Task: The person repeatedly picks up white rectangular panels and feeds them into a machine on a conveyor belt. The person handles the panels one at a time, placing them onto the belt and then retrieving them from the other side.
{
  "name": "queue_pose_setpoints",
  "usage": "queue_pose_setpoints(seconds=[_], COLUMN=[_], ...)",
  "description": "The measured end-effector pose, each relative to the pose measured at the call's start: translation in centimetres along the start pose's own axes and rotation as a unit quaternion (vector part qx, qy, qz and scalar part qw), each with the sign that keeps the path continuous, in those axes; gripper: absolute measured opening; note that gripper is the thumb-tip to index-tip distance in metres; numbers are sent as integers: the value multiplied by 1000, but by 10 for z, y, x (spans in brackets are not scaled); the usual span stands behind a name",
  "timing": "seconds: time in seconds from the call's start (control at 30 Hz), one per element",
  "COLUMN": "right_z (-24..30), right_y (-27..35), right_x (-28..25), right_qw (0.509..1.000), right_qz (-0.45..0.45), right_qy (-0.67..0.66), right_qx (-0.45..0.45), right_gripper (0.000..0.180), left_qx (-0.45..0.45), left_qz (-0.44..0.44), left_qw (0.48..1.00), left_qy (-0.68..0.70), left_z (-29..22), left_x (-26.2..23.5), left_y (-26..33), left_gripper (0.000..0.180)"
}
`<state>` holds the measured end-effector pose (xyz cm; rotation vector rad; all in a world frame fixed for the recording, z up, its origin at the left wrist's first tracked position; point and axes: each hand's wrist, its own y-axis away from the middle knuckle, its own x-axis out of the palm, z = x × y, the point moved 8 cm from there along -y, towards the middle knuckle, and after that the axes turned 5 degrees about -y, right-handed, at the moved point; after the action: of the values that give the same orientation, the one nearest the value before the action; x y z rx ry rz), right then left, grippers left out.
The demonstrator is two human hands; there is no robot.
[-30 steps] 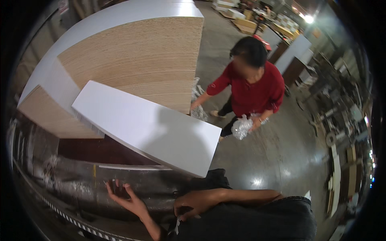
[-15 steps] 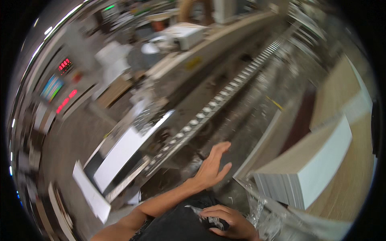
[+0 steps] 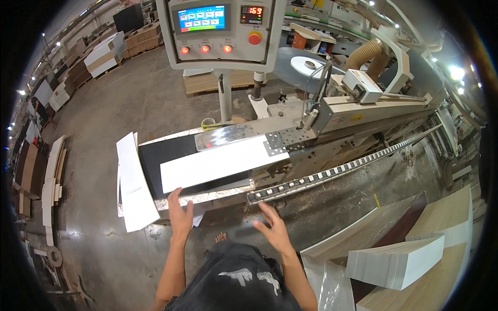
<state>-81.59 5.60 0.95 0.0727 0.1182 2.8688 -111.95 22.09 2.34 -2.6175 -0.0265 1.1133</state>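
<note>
A long white panel [image 3: 212, 163] lies on the black bed of a machine, its right end by a perforated metal plate [image 3: 277, 142]. My left hand [image 3: 180, 213] is just at the near edge of the bed, below the panel's left end, thumb and fingers apart and nothing held. Over the floor, short of the roller rail [image 3: 311, 179], my right hand [image 3: 272, 228] hangs with its fingers spread, also holding nothing. More white panels [image 3: 136, 189] lie crosswise at the bed's left end.
A control box [image 3: 223, 31] with a screen, lit buttons and a red knob stands behind the bed on a post. At right, a stack of white-faced boards [image 3: 397, 262] rests on larger wood-grain boards [image 3: 441, 217]. More boards [image 3: 52, 181] stand on the floor at far left.
My view has swung left to face the machine bed and control box. My left hand has moved to the bed's near edge; my right hand has lifted from against my clothing.
</note>
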Motion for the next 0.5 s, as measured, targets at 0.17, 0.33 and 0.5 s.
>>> queue_pose_setpoints(seconds=[0.17,0.33,0.5], right_z=[-76,-105,-91], right_y=[-139,-190,-207], right_x=[18,7,20], right_qw=[971,934,906], right_qz=[-129,-184,-208], right_qy=[203,290,362], right_qx=[3,102,65], right_gripper=[129,160,156], left_qx=[-40,-119,-182], left_qz=[26,117,74], left_qw=[987,979,980], left_qy=[-152,-121,-11], left_z=[110,158,171], left_x=[-7,5,4], left_y=[-36,-64,-59], left_gripper=[78,88,55])
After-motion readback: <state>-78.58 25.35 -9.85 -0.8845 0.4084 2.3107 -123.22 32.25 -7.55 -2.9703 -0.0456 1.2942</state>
